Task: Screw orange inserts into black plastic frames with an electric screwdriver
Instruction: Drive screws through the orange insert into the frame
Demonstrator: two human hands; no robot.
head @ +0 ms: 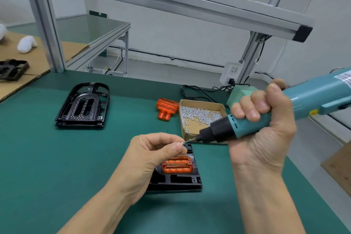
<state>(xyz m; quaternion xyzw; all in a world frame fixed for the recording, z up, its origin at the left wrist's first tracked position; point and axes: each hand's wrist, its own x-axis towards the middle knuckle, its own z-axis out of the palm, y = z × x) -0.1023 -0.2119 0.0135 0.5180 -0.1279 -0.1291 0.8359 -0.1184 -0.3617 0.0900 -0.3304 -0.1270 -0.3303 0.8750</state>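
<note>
A black plastic frame (182, 179) lies on the green mat near me, with an orange insert (177, 165) seated in it. My left hand (152, 156) hovers over the frame's left part and pinches a small screw (182, 142) between thumb and forefinger. My right hand (264, 129) grips a teal electric screwdriver (284, 108), tilted down to the left. Its bit tip touches the pinched screw. A second black frame (83, 106) lies at the left of the mat. A loose orange insert (166, 108) sits beside the screw box.
An open cardboard box (201, 115) holds several silver screws. Behind it are a teal power unit (239, 95) with black cables and a wall socket (230, 74). Aluminium posts (47, 30) frame the bench. Cardboard (22, 66) with another black part lies far left.
</note>
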